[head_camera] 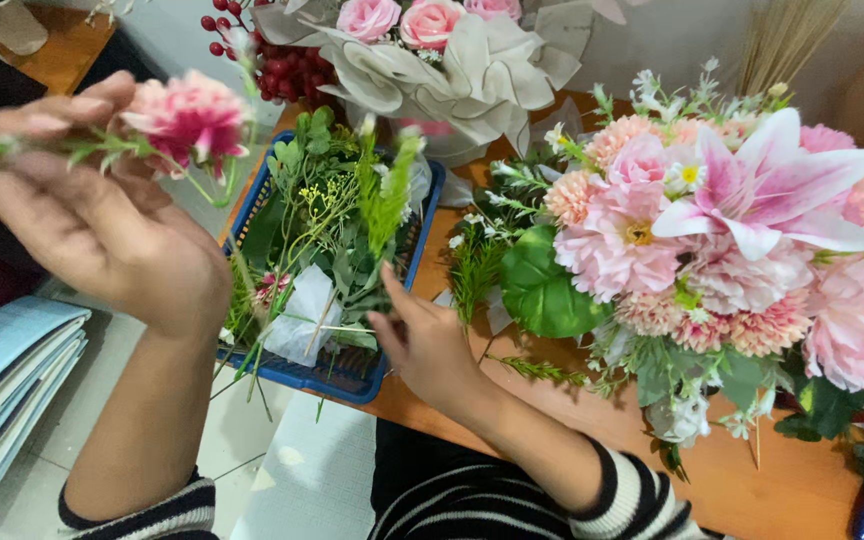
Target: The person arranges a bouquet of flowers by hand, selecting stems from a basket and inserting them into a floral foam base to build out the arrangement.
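Up at top left: I see the pink carnation stem (187, 115) raised above the floor, left of the table (752, 480).
Stem axis: lies roughly level, bloom pointing right, toward the blue basket (352, 375).
Left hand (102, 225): fingers loosely curled, pinching the stem.
Right hand (422, 340): empty, fingers part spread, reaching into the basket's greenery (337, 215); it is the nearer hand to the basket.
Packages: cream paper wrap around the pink rose bouquet (432, 60) behind the basket; I see no labels or signs.
Right side: big pink lily arrangement (722, 250) lying on the table.

A pink artificial carnation (188, 115) on a green leafy stem lies sideways, held aloft; green sprigs (337, 215) fill a blue basket (344, 372) at the surface's edge.
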